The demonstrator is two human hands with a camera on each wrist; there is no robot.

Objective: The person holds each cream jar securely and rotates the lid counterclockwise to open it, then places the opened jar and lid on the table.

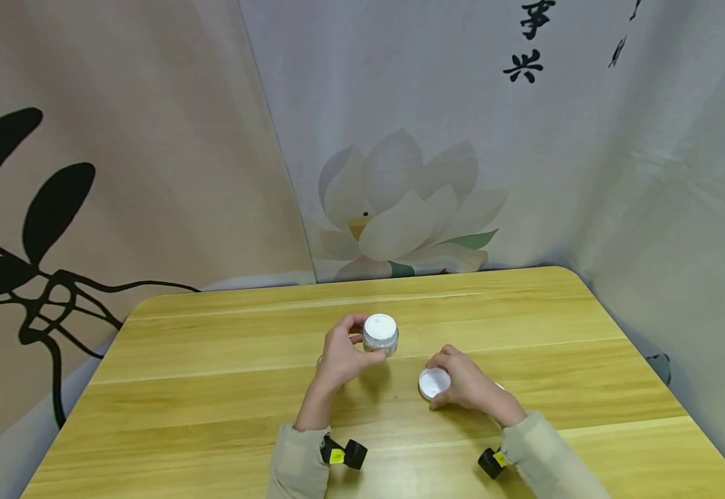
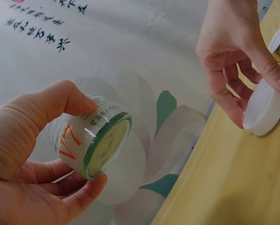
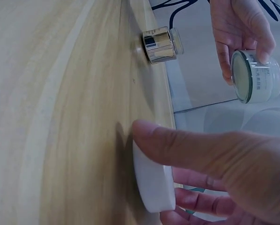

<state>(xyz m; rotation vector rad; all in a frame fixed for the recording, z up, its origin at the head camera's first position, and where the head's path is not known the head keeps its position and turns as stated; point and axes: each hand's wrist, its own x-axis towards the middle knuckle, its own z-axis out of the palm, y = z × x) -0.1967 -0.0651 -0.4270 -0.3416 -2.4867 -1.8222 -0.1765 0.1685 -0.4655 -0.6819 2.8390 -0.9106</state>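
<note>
My left hand point(image 1: 342, 353) holds a small glass cosmetic jar point(image 2: 95, 138) above the table, thumb on one side and fingers on the other. Its label carries an orange "V7", a green band rings the base, and the top is white in the head view. To the right and nearer the front edge, my right hand point(image 1: 467, 381) pinches a round white lid point(image 1: 434, 383) between thumb and fingers. The lid point(image 3: 154, 180) is close over the wood in the right wrist view; whether it touches, I cannot tell. Jar and lid are apart.
A gold jar point(image 3: 159, 45) with a clear threaded neck stands on the wooden table point(image 1: 213, 388), mostly hidden behind my left hand in the head view. Beyond my right hand lies a gold piece with a white face point(image 2: 278, 40). Printed curtains point(image 1: 412, 104) hang behind.
</note>
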